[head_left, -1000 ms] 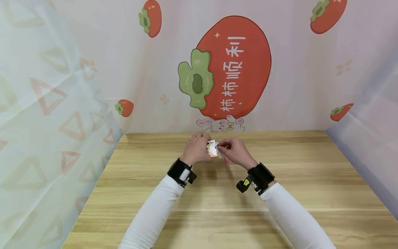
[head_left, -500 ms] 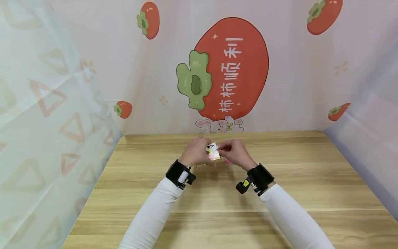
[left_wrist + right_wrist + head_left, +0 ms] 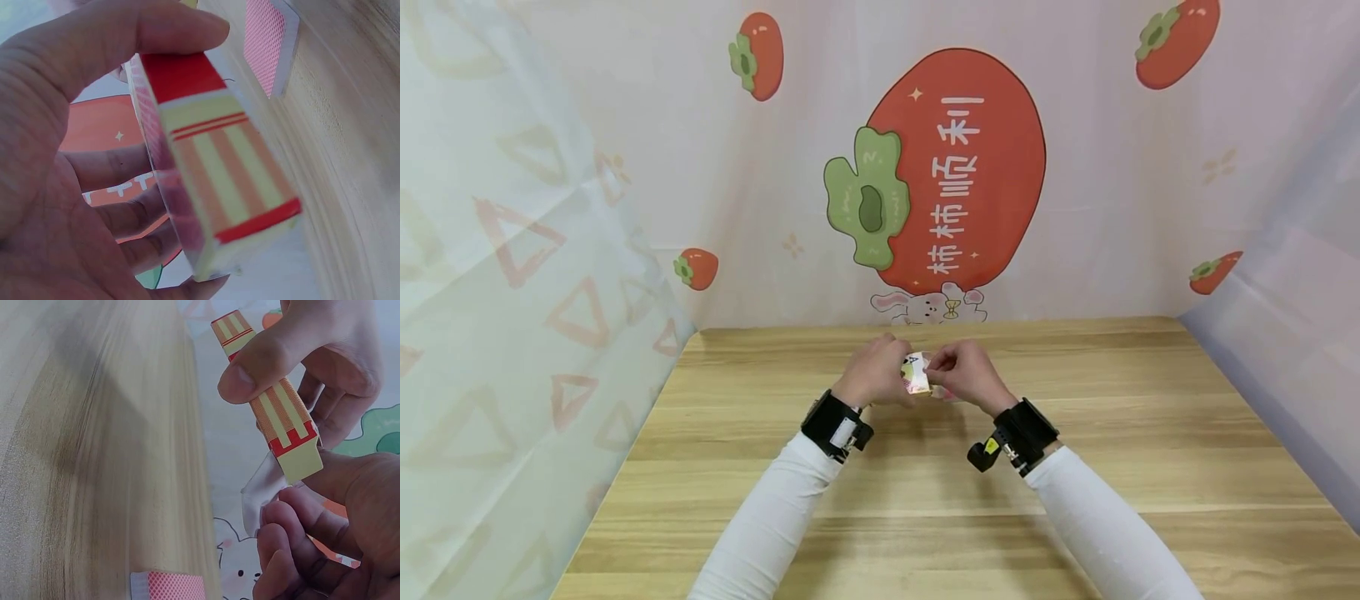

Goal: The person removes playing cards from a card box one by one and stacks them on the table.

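My left hand [image 3: 877, 372] gripped the box [image 3: 222, 156], my right hand's [image 3: 967, 373] fingers pinched probably its opened flap [image 3: 262, 492], and the deck [image 3: 178, 587] lay outside, unboxed.

Bright, diffuse light, soft shadows on table [image 3: 1120, 475]

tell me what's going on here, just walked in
A person is handling a small striped box at a wooden table. The left-hand grip holds the box, while the right-hand grip pinches a white flap at its end. A pink-patterned stack lies apart on the table. The pictures don't show what, if anything, is inside the box.
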The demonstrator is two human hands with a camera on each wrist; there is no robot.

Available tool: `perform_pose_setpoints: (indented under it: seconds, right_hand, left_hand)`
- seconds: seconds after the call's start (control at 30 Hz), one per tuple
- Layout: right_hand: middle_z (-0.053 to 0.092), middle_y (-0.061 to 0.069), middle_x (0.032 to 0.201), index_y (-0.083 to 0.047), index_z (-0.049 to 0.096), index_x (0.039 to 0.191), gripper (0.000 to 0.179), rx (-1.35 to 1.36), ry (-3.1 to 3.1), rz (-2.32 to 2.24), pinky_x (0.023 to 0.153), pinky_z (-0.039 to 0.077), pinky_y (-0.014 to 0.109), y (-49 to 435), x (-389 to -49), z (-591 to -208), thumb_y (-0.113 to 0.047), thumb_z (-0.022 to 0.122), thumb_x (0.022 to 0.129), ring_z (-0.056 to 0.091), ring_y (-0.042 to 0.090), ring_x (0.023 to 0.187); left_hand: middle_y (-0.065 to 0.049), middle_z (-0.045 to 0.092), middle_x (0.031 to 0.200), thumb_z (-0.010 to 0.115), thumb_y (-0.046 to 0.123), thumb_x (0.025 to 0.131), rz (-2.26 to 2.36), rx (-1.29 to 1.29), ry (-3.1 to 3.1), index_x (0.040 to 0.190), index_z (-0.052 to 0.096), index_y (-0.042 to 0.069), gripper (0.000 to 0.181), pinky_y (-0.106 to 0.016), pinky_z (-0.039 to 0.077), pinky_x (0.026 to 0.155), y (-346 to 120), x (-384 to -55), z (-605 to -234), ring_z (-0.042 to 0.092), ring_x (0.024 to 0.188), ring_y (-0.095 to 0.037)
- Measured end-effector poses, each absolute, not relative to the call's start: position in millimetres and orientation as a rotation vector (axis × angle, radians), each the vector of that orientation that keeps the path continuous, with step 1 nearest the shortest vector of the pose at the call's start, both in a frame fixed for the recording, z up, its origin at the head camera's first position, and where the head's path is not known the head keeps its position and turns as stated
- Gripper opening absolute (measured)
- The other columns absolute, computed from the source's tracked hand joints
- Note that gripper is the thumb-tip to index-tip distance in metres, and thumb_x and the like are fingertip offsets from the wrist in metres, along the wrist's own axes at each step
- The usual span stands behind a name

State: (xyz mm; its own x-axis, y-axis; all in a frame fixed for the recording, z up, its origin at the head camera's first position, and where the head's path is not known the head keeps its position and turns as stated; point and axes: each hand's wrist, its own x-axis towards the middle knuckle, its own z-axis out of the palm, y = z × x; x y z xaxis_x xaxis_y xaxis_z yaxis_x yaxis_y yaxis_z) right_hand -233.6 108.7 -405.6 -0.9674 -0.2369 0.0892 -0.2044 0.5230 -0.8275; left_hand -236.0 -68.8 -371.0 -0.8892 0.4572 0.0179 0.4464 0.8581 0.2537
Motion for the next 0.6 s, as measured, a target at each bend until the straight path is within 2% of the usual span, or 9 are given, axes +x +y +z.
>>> perform_pose_setpoints:
  seconds: [0.27,0.43,0.6]
  right_hand:
    - [0.061,0.003,0.080,-0.010,0.067,0.080,0.013,-0.350,2.691,-1.456,0.059,0.046,0.030,111.1,-233.8,-408.2,-0.022,0.071,0.078,0.055,0.019,0.071]
    - [0.062,0.005,0.084,-0.010,0.068,0.083,0.016,-0.304,2.605,-1.478,0.061,0.047,0.032,114.6,-234.2,-409.4,-0.025,0.070,0.079,0.055,0.021,0.074]
    - [0.060,0.008,0.090,-0.007,0.069,0.088,0.017,-0.248,2.458,-1.515,0.071,0.048,0.042,116.7,-232.3,-407.1,-0.023,0.067,0.082,0.055,0.022,0.077]
  left_hand:
    - [0.000,0.051,0.107,0.084,0.043,0.051,0.371,0.701,2.983,0.118,0.059,0.014,0.077,-0.041,0.041,0.076,-70.0,-233.3,-370.1,0.047,0.096,-0.019]
    - [0.001,0.050,0.104,0.084,0.039,0.052,0.409,0.709,2.972,0.116,0.059,0.015,0.073,-0.039,0.038,0.075,-71.3,-231.8,-368.9,0.045,0.093,-0.018]
    - [0.002,0.049,0.102,0.084,0.037,0.052,0.446,0.706,2.959,0.114,0.060,0.015,0.070,-0.037,0.036,0.074,-73.5,-229.3,-367.7,0.043,0.091,-0.017]
